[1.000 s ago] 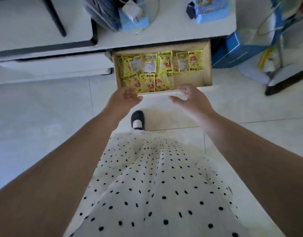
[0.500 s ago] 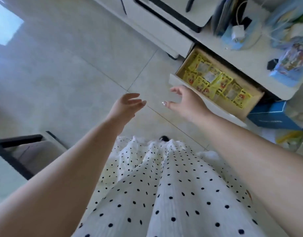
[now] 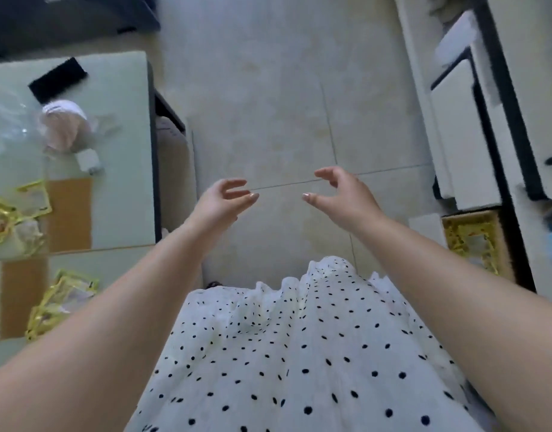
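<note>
The open light wooden drawer [image 3: 504, 244] at the right edge holds yellow foil snack packets [image 3: 467, 241], which are blurred. Loose yellow packets [image 3: 61, 302] lie by the near edge of the pale green glass counter [image 3: 122, 120] on the left. Both forearms reach forward over the tiled floor [image 3: 268, 104]. The left hand [image 3: 218, 202] and right hand [image 3: 344, 199] face each other, fingers [image 3: 237, 183] loosely curled and holding nothing. Both groups of packets lie well apart from them.

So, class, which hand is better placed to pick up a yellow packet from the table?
Probably the left. The left hand is empty and nearer the table and its yellow packets; the right hand, also empty, is on the far side, towards the drawer.
</note>
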Demonstrator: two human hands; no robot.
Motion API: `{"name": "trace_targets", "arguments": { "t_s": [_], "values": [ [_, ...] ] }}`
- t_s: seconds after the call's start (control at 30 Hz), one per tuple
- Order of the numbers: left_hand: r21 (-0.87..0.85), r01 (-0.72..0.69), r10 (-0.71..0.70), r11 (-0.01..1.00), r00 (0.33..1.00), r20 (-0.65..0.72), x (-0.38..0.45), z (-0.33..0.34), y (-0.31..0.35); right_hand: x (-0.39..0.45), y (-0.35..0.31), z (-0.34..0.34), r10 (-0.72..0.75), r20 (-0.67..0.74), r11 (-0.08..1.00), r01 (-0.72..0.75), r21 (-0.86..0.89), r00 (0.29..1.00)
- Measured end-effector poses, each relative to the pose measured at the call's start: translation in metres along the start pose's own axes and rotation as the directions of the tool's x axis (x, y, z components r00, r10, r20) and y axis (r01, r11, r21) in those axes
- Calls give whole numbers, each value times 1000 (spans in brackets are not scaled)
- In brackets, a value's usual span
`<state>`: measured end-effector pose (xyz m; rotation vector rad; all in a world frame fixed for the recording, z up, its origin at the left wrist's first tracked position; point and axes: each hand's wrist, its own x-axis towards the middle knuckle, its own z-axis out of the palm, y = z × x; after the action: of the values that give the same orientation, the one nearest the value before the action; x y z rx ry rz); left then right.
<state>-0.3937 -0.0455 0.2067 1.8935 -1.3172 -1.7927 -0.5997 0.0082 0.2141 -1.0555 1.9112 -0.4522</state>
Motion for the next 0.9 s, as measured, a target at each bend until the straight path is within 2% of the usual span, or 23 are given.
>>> {"name": "trace_targets", "arguments": {
  "t_s": [0.17, 0.43, 0.7, 0.9],
  "values": [
    [-182, 9, -44, 983, 982, -185, -25, -124, -62, 7, -94, 102, -138, 171, 975, 164, -151, 976],
    [-464, 40, -240, 885, 893, -380, -69, -263, -175, -1, -200, 265, -238, 450, 865, 398, -304, 861],
    [-705, 65, -507, 706, 741, -440, -87, -313, -271, -3, -240, 388, -161, 682, 710, 564, -422, 713],
    [-830, 93, -709, 551, 577, -406, -77, -307, -342, 7, -219, 475, -33, 804, 654, 621, -432, 594]
  ]
}}
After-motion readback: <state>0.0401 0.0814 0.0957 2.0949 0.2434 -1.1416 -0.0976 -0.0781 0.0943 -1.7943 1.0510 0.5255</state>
